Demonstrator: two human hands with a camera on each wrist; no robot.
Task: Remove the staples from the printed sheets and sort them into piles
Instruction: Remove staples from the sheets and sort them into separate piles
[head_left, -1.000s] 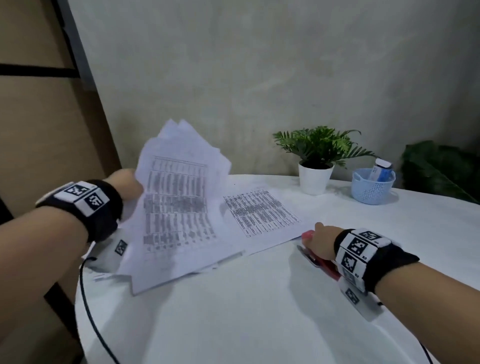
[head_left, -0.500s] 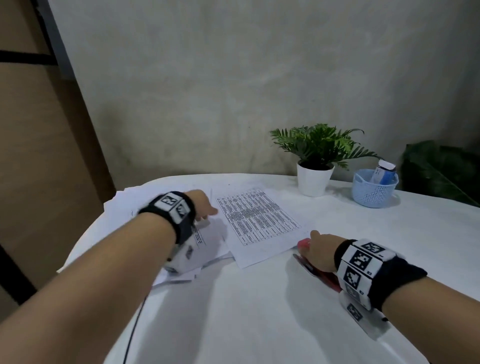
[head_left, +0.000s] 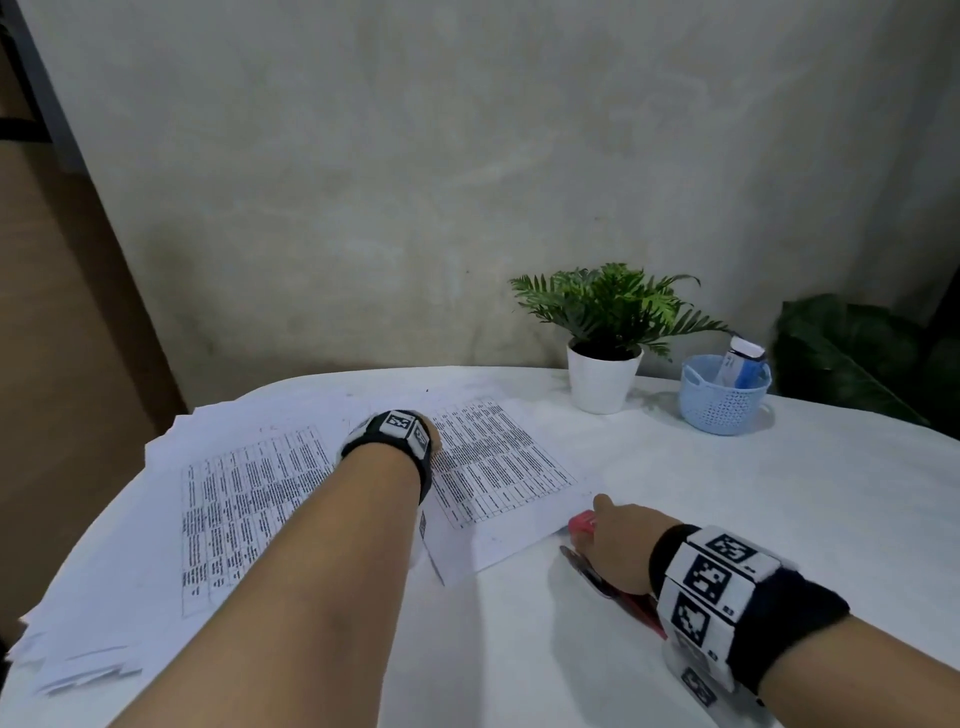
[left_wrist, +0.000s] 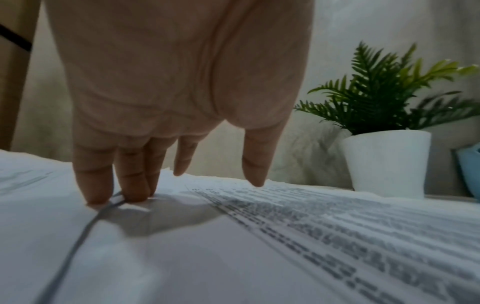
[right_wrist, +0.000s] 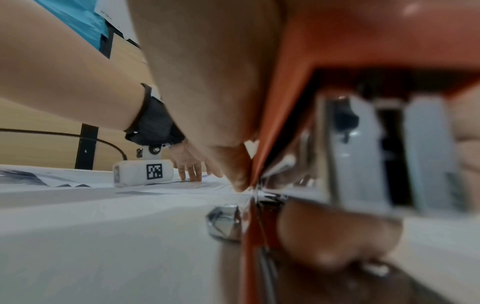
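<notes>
Two lots of printed sheets lie on the white table: a loose pile at the left and a sheet beside it to the right. My left hand reaches over the border between them. In the left wrist view its straight fingers press their tips onto the paper at a sheet edge. At the right sheet's near corner my right hand grips a red stapler that rests on the table. The right wrist view shows the stapler up close, with fingers curled round its metal parts.
A potted fern stands at the back of the table. To its right is a blue basket holding a bottle. The wall is close behind them. A big dark-leaved plant fills the right. The left pile overhangs the table's left edge.
My left hand has laid the lifted sheaf down on the left pile and moved right onto the flat sheets. The right hand has stayed on the stapler.
</notes>
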